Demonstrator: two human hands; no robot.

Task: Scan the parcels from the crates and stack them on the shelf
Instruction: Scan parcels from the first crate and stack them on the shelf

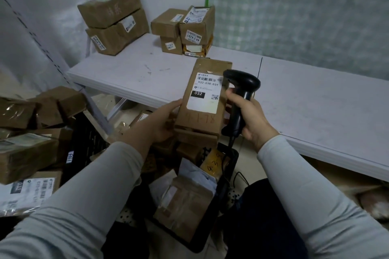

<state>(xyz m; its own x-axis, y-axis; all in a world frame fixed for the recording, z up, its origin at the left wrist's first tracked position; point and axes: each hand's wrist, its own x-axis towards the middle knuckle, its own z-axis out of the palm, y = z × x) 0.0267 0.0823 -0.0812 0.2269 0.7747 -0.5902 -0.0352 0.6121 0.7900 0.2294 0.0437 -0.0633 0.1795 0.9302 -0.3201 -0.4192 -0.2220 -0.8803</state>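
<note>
My left hand (162, 121) grips the lower left side of a long brown cardboard parcel (202, 115), held upright over the crate with its white label facing me. The label reads 032-038-E01 and carries a barcode. My right hand (250, 118) grips the handle of a black barcode scanner (242, 84), whose head sits just right of the label's barcode. Below my hands stands a black crate (229, 166) with several more parcels in it. The white shelf (294, 103) runs behind the held parcel.
Two stacks of brown parcels stand at the back of the shelf, one at the left (113, 21), one in the middle (185, 31). More parcels (25, 145) are piled on the left beside a second black crate (84, 145). The scanner's cable hangs down by my right knee.
</note>
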